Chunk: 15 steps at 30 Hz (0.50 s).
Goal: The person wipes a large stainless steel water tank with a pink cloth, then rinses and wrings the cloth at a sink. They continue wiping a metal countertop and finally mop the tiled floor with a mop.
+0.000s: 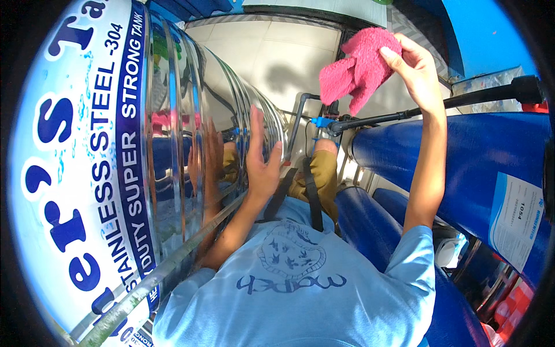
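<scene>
Head view: beyond our light-blue shirt (312,289), our left hand (264,168) stands open, with nothing seen in it, just beside the shiny steel tank (136,144); whether it touches, we cannot tell. We would keep that palm flat and the fingers relaxed. Farther out, our right hand (417,66) pinches the pink cloth (361,72) between thumb and fingers, raised in the air with its ends loose. Gathering those ends should steady our grip. Behind lie the black pipe (485,95) and blue valve (322,122), where loose fabric could snag.
</scene>
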Each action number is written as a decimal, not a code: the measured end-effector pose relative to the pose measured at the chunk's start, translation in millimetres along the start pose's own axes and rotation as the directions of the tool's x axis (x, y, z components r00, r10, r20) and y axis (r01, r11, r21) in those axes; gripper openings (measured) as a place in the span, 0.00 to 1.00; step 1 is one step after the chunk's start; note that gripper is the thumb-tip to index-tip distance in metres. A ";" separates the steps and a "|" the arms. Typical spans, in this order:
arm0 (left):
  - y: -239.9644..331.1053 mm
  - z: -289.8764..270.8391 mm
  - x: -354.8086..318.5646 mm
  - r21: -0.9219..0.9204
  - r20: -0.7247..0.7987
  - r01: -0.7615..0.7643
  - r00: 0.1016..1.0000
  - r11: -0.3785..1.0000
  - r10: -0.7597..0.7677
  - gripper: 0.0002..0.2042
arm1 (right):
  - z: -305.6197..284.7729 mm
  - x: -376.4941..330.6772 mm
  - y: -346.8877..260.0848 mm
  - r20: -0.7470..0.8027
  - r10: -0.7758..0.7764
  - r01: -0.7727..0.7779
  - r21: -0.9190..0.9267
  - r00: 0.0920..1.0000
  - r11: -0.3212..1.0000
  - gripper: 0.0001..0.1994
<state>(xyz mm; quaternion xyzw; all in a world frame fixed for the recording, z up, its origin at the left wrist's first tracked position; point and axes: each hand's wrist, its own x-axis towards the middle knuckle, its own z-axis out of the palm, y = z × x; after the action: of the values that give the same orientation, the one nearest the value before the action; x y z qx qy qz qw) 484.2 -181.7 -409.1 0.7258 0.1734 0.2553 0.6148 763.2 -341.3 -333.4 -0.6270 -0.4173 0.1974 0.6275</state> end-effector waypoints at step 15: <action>-3.0 -9.9 2.3 -0.051 -0.056 -0.134 0.990 0.990 0.131 0.35 | -28.7 4.2 43.5 -0.252 -0.158 0.277 0.560 0.955 0.781 0.31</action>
<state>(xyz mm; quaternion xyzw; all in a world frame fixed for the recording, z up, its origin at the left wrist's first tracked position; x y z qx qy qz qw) 480.5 -171.9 -410.5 0.7117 0.1337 0.3192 0.6113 799.7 -350.0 -369.8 -0.3645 -0.3427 0.1817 0.8465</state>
